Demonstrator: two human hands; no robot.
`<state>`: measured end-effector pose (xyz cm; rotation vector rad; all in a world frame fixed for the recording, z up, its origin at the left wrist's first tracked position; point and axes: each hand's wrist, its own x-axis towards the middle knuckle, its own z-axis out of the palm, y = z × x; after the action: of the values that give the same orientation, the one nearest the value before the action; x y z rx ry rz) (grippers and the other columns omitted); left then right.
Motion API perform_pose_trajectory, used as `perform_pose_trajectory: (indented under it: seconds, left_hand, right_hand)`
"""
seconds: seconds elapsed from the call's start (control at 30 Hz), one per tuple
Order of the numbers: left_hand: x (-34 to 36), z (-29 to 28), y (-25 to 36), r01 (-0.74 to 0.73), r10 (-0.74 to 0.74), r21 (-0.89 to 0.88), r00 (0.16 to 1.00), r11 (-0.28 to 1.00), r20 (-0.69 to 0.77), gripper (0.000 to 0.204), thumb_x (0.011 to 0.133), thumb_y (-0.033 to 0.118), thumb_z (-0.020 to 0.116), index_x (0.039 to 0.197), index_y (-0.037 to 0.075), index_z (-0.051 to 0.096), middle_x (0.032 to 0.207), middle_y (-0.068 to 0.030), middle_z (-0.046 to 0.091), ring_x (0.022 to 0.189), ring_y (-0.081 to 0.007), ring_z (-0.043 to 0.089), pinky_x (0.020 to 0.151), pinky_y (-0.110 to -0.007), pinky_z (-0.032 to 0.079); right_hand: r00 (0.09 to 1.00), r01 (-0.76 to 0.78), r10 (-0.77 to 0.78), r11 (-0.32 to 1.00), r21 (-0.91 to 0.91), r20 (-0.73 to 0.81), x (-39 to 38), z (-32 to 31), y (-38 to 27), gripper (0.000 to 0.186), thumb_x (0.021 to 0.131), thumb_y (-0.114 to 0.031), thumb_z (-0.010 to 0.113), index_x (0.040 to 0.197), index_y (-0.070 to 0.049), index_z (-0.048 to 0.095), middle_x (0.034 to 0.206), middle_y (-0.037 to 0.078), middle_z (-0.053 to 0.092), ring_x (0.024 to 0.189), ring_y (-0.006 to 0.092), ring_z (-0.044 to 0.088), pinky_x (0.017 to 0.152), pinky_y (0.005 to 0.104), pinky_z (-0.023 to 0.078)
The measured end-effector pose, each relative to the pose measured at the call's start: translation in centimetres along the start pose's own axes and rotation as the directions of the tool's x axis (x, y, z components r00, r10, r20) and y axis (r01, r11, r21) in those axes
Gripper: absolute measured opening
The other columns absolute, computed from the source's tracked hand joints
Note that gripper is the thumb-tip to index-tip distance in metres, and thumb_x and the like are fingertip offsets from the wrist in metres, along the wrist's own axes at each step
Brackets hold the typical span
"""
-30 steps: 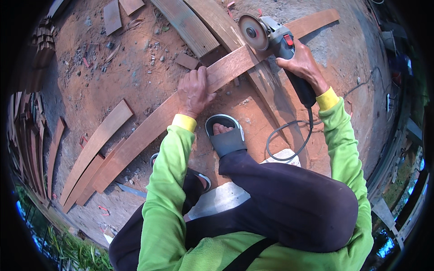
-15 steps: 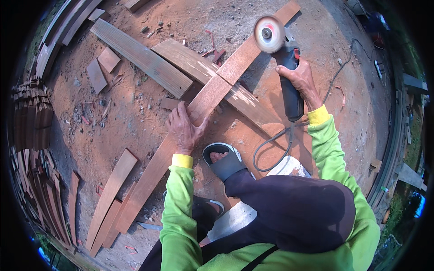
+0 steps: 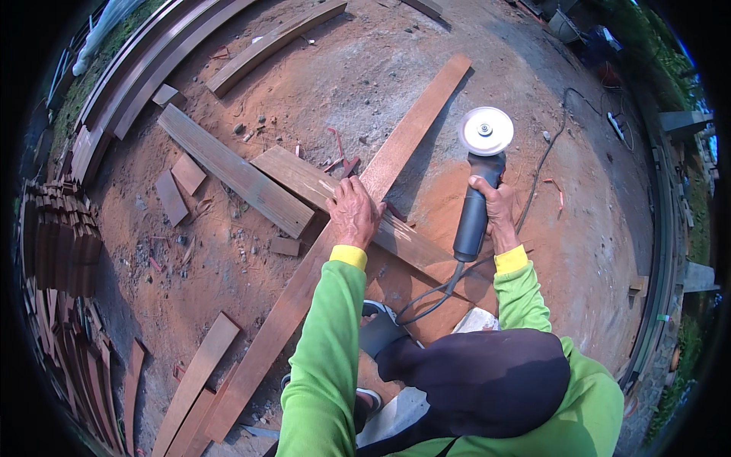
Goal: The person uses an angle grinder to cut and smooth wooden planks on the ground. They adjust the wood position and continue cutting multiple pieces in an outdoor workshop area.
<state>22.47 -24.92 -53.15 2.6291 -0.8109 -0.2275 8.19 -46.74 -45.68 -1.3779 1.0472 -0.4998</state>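
Observation:
My left hand (image 3: 356,212) grips a long reddish-brown wooden plank (image 3: 415,126) from above, fingers bent over its edge. This plank lies diagonally across a lower board (image 3: 293,174) with pale, scarred patches; my hand sits at the crossing and hides part of it. In my right hand (image 3: 495,207) is a dark angle grinder (image 3: 472,221), its handle wrapped by my fingers and thumb. Its round disc (image 3: 499,129) points away from me, to the right of the plank and apart from it. From the handle's rear a black cord (image 3: 428,302) loops down.
A weathered board (image 3: 232,167) and small offcuts (image 3: 171,196) lie on the sandy ground to the left. Stacked wood (image 3: 65,236) lines the left edge. Nearer lie loose planks (image 3: 199,352). My knee (image 3: 472,373) is close below; a power strip (image 3: 615,126) rests far right.
My left hand has slid up the plank to the crossing. The grinder, formerly with its disc over the plank, has moved right, clear of it. The whole view has shifted too.

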Motion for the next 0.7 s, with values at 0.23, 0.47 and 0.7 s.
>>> perform_pose_trajectory:
  seconds: [0.23,0.47,0.7]
  left_hand:
    - [1.9,0.0,-0.2,0.002,-0.002,0.046,1.0,0.999,-0.007,0.072,0.062,0.041,0.082,0.111,-0.001,0.051,0.108,-0.0178,0.054,0.107,-0.0345,0.055,0.086,-0.048,0.045]
    - [3.4,-5.9,-5.6,-0.048,0.053,0.062,0.996,0.997,-0.076,0.065,0.061,0.036,0.082,0.105,-0.001,0.05,0.1,-0.02,0.058,0.097,-0.0357,0.059,0.084,-0.043,0.05]
    - [-0.1,-7.9,-12.7,0.087,-0.082,0.168,0.996,0.982,-0.037,0.063,0.061,0.038,0.08,0.103,0.002,0.05,0.098,-0.0199,0.059,0.093,-0.0371,0.062,0.076,-0.046,0.053]
  right_hand:
    - [0.997,-0.071,0.071,0.997,0.038,0.012,-0.2,0.0,0.2,0.036,0.073,-0.024,0.079,0.09,0.002,0.06,0.07,0.008,0.062,0.05,0.0154,0.06,0.046,0.0288,0.051]
    - [0.991,-0.131,0.129,0.991,0.037,0.046,-0.6,0.0,-0.2,0.037,0.071,-0.023,0.08,0.092,0.001,0.059,0.069,0.006,0.059,0.048,0.0143,0.057,0.044,0.0283,0.05]
    - [0.976,-0.176,0.167,0.983,0.049,0.142,-0.9,0.5,1.1,0.038,0.075,-0.02,0.078,0.098,0.003,0.058,0.071,0.008,0.059,0.052,0.0157,0.059,0.046,0.0274,0.051]
